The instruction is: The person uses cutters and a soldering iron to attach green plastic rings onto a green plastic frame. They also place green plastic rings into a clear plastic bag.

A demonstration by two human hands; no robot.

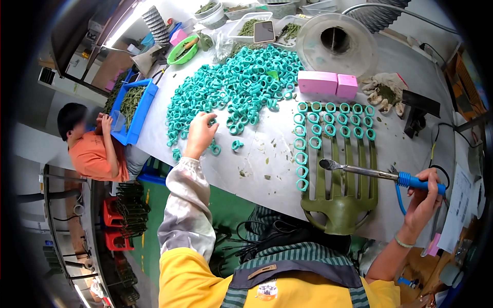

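My left hand (pixel 201 134) hovers at the near edge of a big heap of teal rings (pixel 246 77). Its thumb and forefinger are apart, and I see nothing between them. My right hand (pixel 422 199) grips the blue handle of a soldering iron (pixel 370 171) with a flat, spoon-like tip. That tip hangs over an olive-green pronged piece (pixel 341 208), shaped like a wide fork, lying on the table. Teal rings (pixel 329 118) stand in rows across its far prongs. Down its left prong the column of rings runs nearer to me. A few loose rings (pixel 236 145) lie near my left hand.
Pink blocks (pixel 318 82) and a round translucent cover (pixel 313 49) stand beyond the prongs. A black stand (pixel 415 113) and a soiled cloth (pixel 384 92) are at the right. A phone (pixel 264 32) rests on tubs at the back. Another person (pixel 97 154) works by a blue tray (pixel 134 110).
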